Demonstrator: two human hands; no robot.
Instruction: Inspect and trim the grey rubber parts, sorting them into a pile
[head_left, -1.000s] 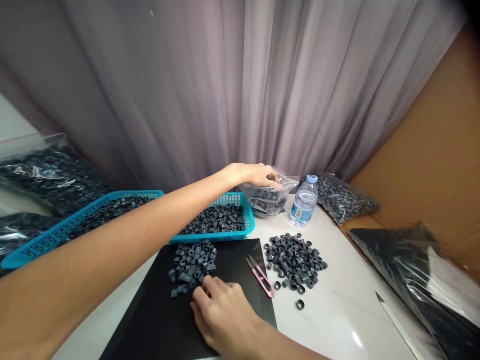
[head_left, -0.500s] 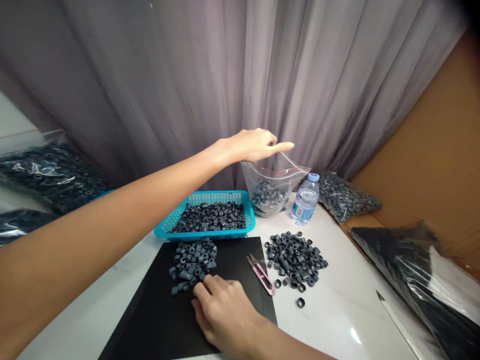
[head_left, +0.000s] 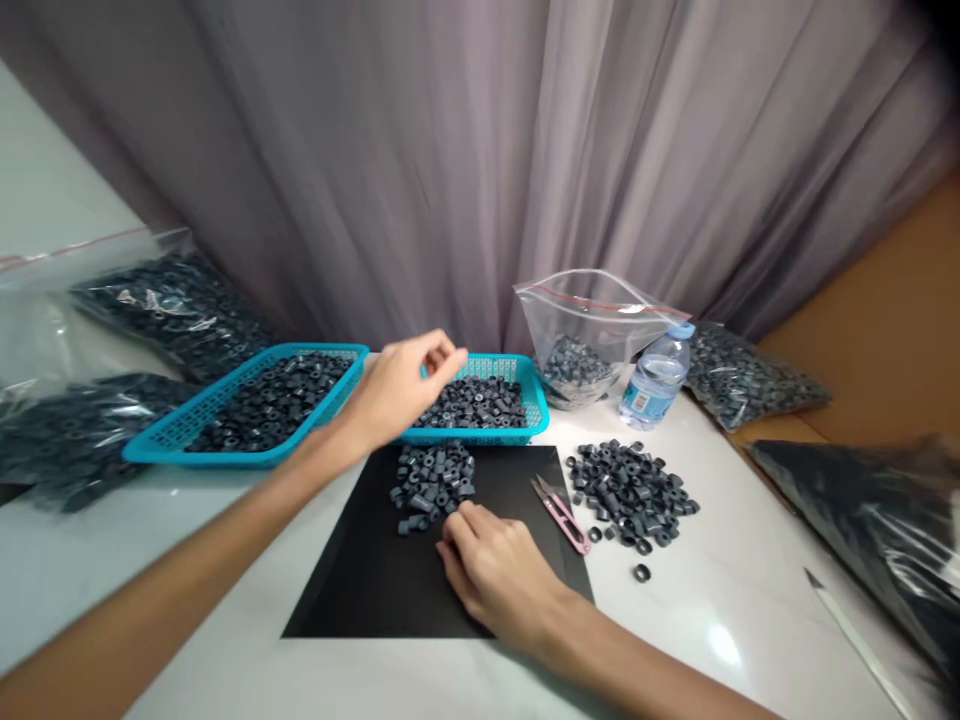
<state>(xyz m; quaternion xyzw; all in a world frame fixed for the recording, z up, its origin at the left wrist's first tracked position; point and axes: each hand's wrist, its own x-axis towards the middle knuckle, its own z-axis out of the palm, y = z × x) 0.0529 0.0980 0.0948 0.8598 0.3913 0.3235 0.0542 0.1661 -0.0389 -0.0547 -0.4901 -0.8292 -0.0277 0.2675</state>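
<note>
My left hand (head_left: 405, 388) hovers over the left rim of the smaller blue basket (head_left: 537, 402) of grey rubber rings. Its fingers are curled with thumb against fingertips, and what is in them is hidden. My right hand (head_left: 496, 572) rests knuckles up on the black mat (head_left: 375, 590). Its bent fingers touch the near edge of a small pile of rings (head_left: 431, 478), and I cannot see what they pinch. An open zip bag (head_left: 592, 320) with some rings stands upright behind the basket, apart from both hands.
Pink snips (head_left: 561, 510) lie at the mat's right edge, beside a second ring pile (head_left: 631, 490). Behind that pile stands a water bottle (head_left: 656, 380). A larger blue basket (head_left: 225, 455) sits at left. Filled bags (head_left: 172, 300) (head_left: 750, 375) (head_left: 877, 510) line the sides. A white blade (head_left: 855, 630) lies at right.
My left hand lifted the zip bag's mouth upright, let go of it and drew back left and down to the basket. My right hand stayed at the pile. The view shifted left.
</note>
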